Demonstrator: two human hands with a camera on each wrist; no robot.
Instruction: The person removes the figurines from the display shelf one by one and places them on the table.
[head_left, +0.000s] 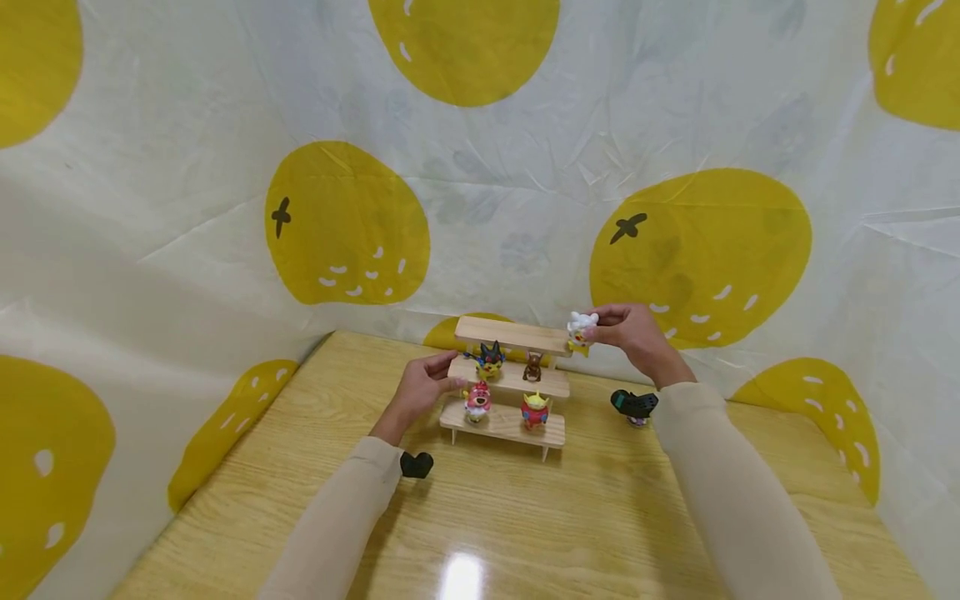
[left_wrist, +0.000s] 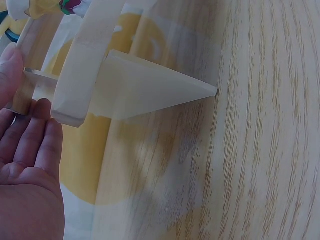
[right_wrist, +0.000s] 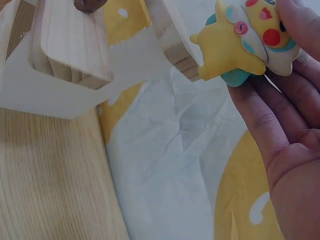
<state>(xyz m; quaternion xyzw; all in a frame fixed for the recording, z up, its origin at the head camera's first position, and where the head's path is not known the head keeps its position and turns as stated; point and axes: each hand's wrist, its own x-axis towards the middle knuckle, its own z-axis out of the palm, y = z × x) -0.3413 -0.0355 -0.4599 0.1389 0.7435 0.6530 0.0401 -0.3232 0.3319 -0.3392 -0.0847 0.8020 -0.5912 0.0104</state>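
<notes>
A three-step wooden shelf [head_left: 513, 335] stands on the table. On its middle step are a dark blue figure [head_left: 491, 358] and a brown figure [head_left: 533, 367]; on the bottom step a red-pink figure [head_left: 477, 401] and a green-red figure [head_left: 535, 410]. My right hand [head_left: 628, 329] pinches a small white and yellow figure [head_left: 580, 330] [right_wrist: 242, 42] at the right end of the top step. My left hand [head_left: 426, 383] [left_wrist: 27, 150] rests with straight fingers against the left end of the middle step [left_wrist: 80, 75].
The wooden table [head_left: 525, 517] is walled in by a white cloth with yellow fruit prints [head_left: 345, 225]. A wrist camera [head_left: 634, 405] sits under my right wrist, another [head_left: 416, 464] under my left.
</notes>
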